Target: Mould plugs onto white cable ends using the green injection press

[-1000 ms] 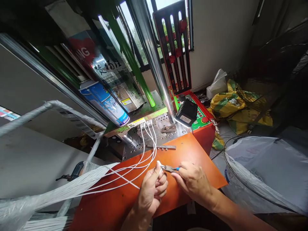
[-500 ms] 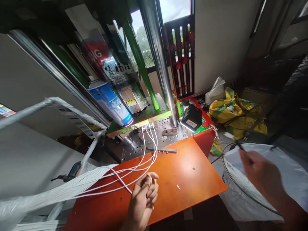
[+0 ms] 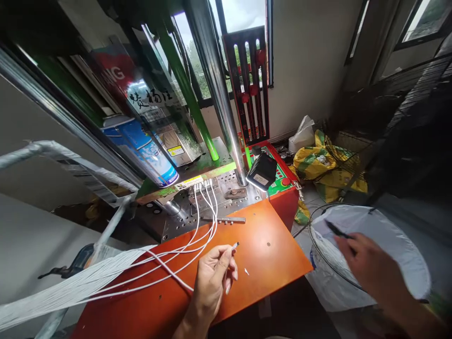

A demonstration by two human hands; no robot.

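My left hand (image 3: pixel 213 278) is closed over the orange board, pinching a white cable end (image 3: pixel 235 246) with a small connector tip poking out past the thumb. White cables (image 3: pixel 169 270) run across the board beside this hand. Several of them enter the machine's mould (image 3: pixel 205 188) under the metal plate. Out to the right, above a bin lined with white plastic, my right hand (image 3: pixel 367 261) grips a slim dark tool (image 3: pixel 335 229). Motion blur hides the tool's exact kind. A slotted metal bar (image 3: pixel 231 220) lies at the board's back edge.
The orange board (image 3: pixel 278 263) carries a white scrap (image 3: pixel 246 271). Behind it stand a blue spray can (image 3: pixel 146 153), steel columns and a black box (image 3: pixel 262 172) on a red control panel. The lined bin (image 3: pixel 402 240) is on the right, yellow sacks (image 3: pixel 314 162) beyond. A cable bundle (image 3: pixel 81 282) hangs left.
My left hand has turned, so the cable end now points up and right from the fingertips. My right hand still holds the dark tool, now pointing up-left. The view has shifted rightward.
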